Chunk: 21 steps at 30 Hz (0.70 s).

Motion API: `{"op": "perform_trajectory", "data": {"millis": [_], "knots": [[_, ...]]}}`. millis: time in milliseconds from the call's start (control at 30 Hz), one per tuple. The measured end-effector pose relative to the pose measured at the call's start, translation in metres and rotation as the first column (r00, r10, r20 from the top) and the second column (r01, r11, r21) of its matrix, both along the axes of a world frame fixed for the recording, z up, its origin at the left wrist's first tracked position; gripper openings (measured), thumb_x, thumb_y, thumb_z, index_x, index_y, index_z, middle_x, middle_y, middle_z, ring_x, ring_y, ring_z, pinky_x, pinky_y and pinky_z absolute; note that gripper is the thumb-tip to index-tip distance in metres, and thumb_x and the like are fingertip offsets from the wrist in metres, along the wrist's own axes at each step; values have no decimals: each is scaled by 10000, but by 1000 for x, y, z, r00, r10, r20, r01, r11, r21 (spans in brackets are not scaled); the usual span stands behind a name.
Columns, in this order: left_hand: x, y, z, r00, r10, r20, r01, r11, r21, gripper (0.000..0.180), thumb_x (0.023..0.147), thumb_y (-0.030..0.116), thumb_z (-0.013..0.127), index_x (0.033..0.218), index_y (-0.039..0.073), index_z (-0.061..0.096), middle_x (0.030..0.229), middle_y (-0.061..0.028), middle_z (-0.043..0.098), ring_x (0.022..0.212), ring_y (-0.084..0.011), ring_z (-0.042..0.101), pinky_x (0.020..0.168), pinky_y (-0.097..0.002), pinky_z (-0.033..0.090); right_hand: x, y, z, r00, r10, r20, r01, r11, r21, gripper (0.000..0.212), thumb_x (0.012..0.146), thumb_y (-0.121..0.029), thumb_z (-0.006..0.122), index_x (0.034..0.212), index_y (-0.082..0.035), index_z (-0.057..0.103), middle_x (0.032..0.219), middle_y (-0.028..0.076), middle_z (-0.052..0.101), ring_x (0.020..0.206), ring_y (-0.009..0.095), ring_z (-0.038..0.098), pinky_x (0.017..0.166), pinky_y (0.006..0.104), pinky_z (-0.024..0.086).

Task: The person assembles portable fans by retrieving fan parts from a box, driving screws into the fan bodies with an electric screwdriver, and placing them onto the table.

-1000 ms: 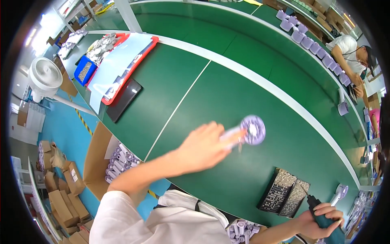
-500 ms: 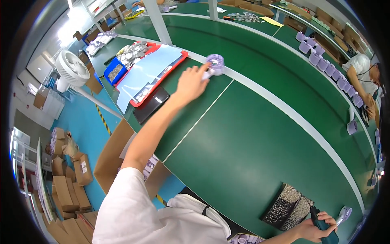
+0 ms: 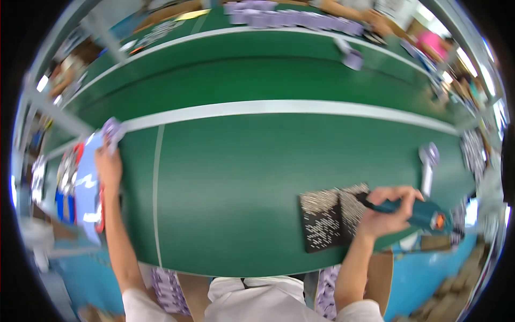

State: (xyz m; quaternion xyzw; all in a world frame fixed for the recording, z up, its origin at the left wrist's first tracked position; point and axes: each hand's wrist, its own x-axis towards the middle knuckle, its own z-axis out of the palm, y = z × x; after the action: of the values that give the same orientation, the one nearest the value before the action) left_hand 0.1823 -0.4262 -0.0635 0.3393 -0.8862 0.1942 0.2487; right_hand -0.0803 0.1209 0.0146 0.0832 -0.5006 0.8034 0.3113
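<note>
At the table's far left, my left hand [image 3: 109, 166] has its fingers closed around the handle of a small purple handheld fan [image 3: 111, 130]; both are a little blurred. My right hand [image 3: 387, 214] grips a dark green electric screwdriver [image 3: 425, 213], which lies sideways with its black tip pointing left. That tip is over the right part of a black screw tray [image 3: 307, 236], where many small silver screws [image 3: 322, 201] are spread in two sections. A second purple handheld fan [image 3: 429, 154] with a white handle lies to the right, beyond the screwdriver.
Beside my left hand lie light blue sheets [image 3: 88, 185] over a red tray [image 3: 101, 212], with a blue bin [image 3: 65, 208] nearby. A pale rail [image 3: 289, 107] crosses the green table [image 3: 230, 177]. Purple parts [image 3: 300, 19] line the far bench, near another person's hand [image 3: 377, 22].
The view has swung to the right, so the whole tray and right side now show. My left fingers stay at the fan. The screwdriver tip has come over the screws.
</note>
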Motion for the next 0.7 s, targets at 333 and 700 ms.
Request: {"op": "perform_trajectory", "data": {"millis": [333, 700], "knots": [[-24, 44, 35, 987, 1, -164, -43, 966, -255, 514, 904, 330, 595, 1323, 63, 467, 1194, -206, 566, 1051, -390, 554, 856, -457, 461, -7, 37, 18, 995, 66, -70, -73, 991, -111, 162, 915, -95, 442, 1041, -26, 366, 634, 88, 429, 376, 186, 449, 355, 349, 433], [-318, 417, 91, 289, -867, -407, 824, 9, 567, 212, 892, 176, 611, 1033, 19, 599, 879, -134, 644, 769, -211, 613, 716, -334, 479, -43, 111, -21, 897, -405, -178, 412, 911, 6, 228, 871, 46, 507, 1016, 1, 337, 790, 126, 495, 480, 164, 521, 450, 295, 472]]}}
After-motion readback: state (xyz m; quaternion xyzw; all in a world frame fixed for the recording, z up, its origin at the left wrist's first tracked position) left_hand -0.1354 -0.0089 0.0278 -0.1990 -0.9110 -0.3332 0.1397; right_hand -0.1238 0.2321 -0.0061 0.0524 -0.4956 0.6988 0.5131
